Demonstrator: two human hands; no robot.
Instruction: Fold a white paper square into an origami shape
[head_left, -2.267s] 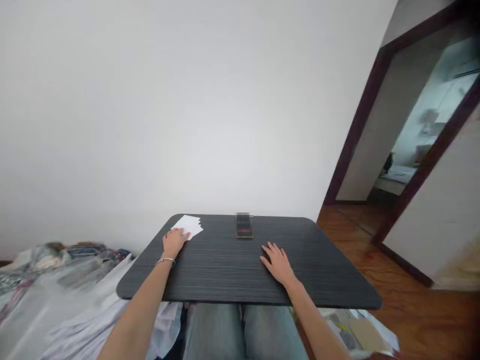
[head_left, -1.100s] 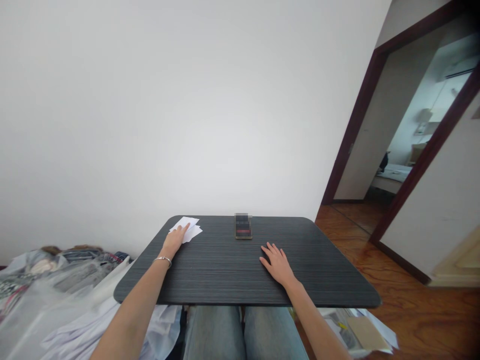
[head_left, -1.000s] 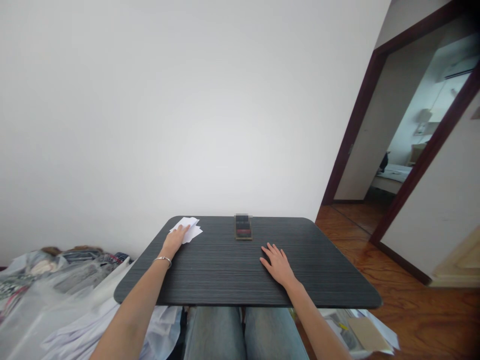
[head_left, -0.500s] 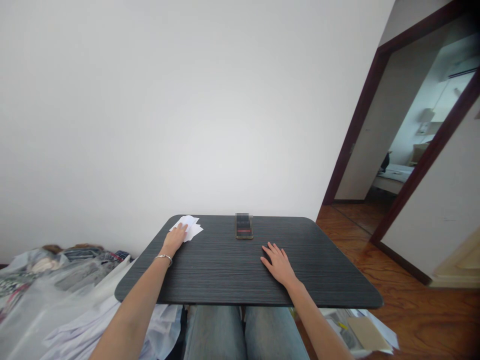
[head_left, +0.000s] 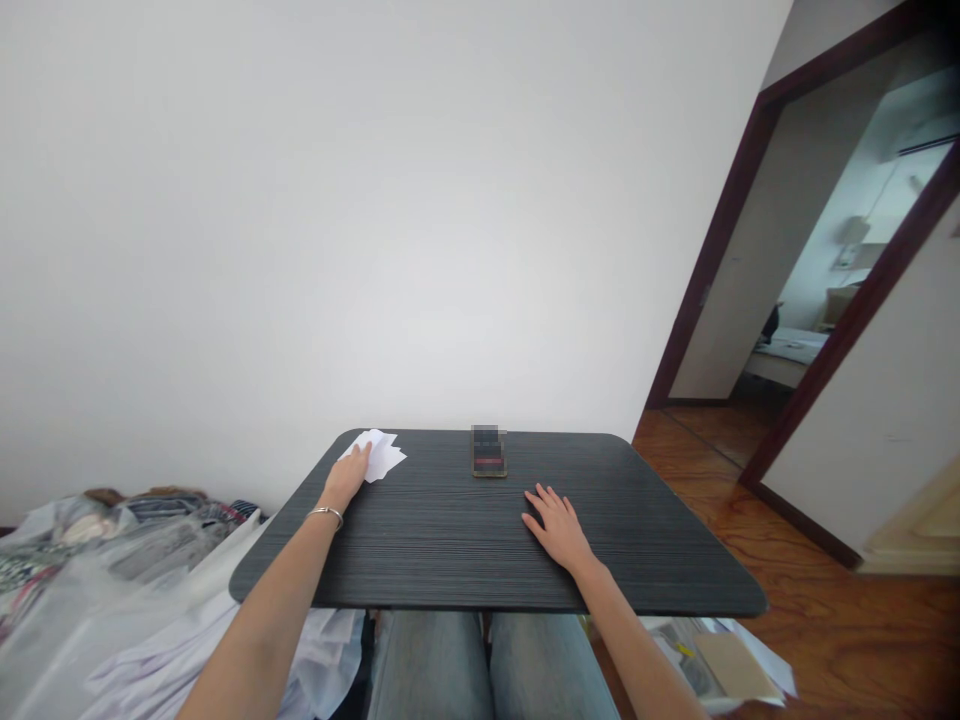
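Note:
Several sheets of white paper [head_left: 385, 458] with uneven, pointed edges lie overlapping at the back left corner of the dark table [head_left: 450, 550]. My left hand [head_left: 347, 474], with a bracelet at the wrist, is at their near left side. Its fingers are drawn together on the paper, the index finger stretched over the top and the others mostly hidden below. Flat on the right half of the table rests my right hand [head_left: 559, 527], fingers spread and holding nothing. A phone-like dark object [head_left: 489, 455], partly blurred, is at the back middle, apart from both hands.
A white wall [head_left: 480, 220] stands behind the table. Plastic-wrapped clothes [head_left: 150, 550] are heaped on the left. Below the table's right front corner are papers and a tan folder-like item [head_left: 739, 665]. A doorway [head_left: 720, 240] opens at the right.
My left hand's fingers have drawn closer together over the paper, and the hand has shifted very slightly left. The right hand stays where it was.

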